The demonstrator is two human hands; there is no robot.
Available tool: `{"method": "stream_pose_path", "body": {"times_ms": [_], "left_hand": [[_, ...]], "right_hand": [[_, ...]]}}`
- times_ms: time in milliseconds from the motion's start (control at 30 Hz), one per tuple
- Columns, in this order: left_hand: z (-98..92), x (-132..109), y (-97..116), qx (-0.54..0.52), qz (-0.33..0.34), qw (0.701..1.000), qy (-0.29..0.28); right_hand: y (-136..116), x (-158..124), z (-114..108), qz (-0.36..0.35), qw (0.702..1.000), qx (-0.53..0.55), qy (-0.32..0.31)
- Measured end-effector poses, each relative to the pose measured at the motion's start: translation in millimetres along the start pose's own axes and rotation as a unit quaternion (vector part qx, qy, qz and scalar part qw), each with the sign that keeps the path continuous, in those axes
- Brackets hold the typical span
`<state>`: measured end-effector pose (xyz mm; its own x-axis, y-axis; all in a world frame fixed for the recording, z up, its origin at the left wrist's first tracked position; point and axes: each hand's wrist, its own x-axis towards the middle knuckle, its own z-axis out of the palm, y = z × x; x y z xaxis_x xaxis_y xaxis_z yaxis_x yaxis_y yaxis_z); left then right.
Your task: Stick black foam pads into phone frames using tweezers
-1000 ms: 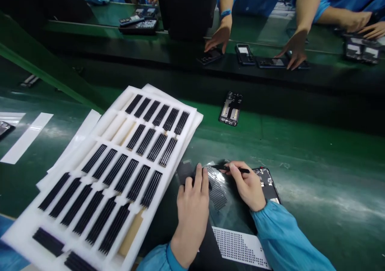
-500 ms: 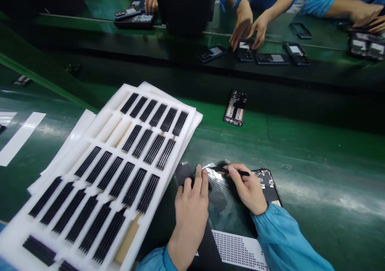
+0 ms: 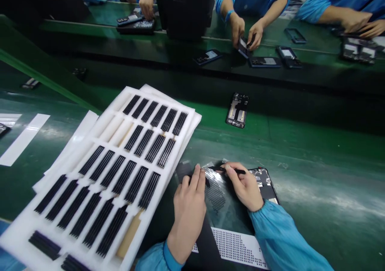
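Observation:
My left hand [image 3: 190, 210] lies palm down with its fingers stretched forward. Its fingertips press on the upper edge of a clear sheet with rows of small dark dots [image 3: 215, 194], beside the end of a black strip [image 3: 210, 247]. Between the thumb and fingers of my right hand [image 3: 245, 188] is a pair of black tweezers [image 3: 239, 171], tips pointing left at the dotted sheet near my left fingertips. Whether the tips hold a dot is too small to tell. An opened phone body [image 3: 266, 186] lies partly hidden behind my right hand.
White foam trays [image 3: 192, 120] holding stacked black strips fill the left side. Under the clear sheet's lower end lies a white dotted sheet [image 3: 237, 247]. Another phone body [image 3: 237, 110] rests ahead on the green surface. Co-workers' hands [image 3: 255, 34] handle phone parts across the bench.
The view has shifted slightly. Both my hands keep nearly the same pose at the dotted sheet. Across the bench, a co-worker has tilted up a phone part.

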<state>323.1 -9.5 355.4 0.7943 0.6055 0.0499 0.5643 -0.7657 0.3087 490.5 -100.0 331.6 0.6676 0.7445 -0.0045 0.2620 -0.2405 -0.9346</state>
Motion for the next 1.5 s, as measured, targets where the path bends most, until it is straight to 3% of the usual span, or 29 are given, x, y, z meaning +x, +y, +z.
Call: {"method": "stream_pose_path", "body": {"times_ms": [67,100,133,200,267,300,400,533,633,833,1133,1333,1500], "left_hand": [[-8.5,-2.5,-0.1,-0.181,-0.09,0.979,0.036],[-15.1,-4.2,0.7,-0.289,-0.147,0.945,0.033],[-22.9,-6.2,2.0,-0.4,-0.2,0.894,0.011],[-40.0,-11.0,6.1,-0.597,-0.267,0.753,-0.07],[-55.2,-16.2,11.4,-0.718,-0.277,0.623,-0.14],[-61.3,-18.6,14.3,-0.751,-0.272,0.581,-0.157],[-72.7,-24.6,22.1,-0.79,-0.247,0.532,-0.181],[-78.2,-31.5,29.2,-0.81,-0.22,0.508,-0.194],[-80.7,-37.5,31.8,-0.815,-0.206,0.506,-0.193],[-86.9,-47.9,33.1,-0.8,-0.18,0.534,-0.206],[-97.3,-60.0,48.1,-0.799,-0.163,0.552,-0.176],[-101.3,-65.7,49.2,-0.785,-0.171,0.566,-0.187],[-101.1,-64.5,49.8,-0.786,-0.165,0.565,-0.191]], "right_hand": [[-4.9,-3.0,-3.5,0.018,0.999,0.036,0.021],[-9.4,-6.6,-6.9,0.023,0.998,0.057,0.033],[-15.5,-11.6,-11.2,0.023,0.996,0.077,0.04],[-31.6,-24.7,-21.4,0.001,0.993,0.104,0.049],[-50.3,-38.4,-30.9,-0.033,0.993,0.102,0.041],[-59.5,-44.1,-34.6,-0.047,0.994,0.093,0.033],[-81.1,-54.5,-40.0,-0.073,0.995,0.073,0.009],[-90.6,-59.9,-40.8,-0.085,0.994,0.073,0.003],[-89.0,-65.7,-42.4,-0.085,0.993,0.076,-0.007],[-90.0,-76.8,-46.9,-0.097,0.991,0.091,-0.008],[-95.8,-85.4,-59.5,-0.098,0.99,0.099,-0.037],[-97.3,-90.2,-64.1,-0.105,0.991,0.079,-0.034],[-97.4,-92.1,-62.1,-0.059,0.99,0.123,-0.025]]}}
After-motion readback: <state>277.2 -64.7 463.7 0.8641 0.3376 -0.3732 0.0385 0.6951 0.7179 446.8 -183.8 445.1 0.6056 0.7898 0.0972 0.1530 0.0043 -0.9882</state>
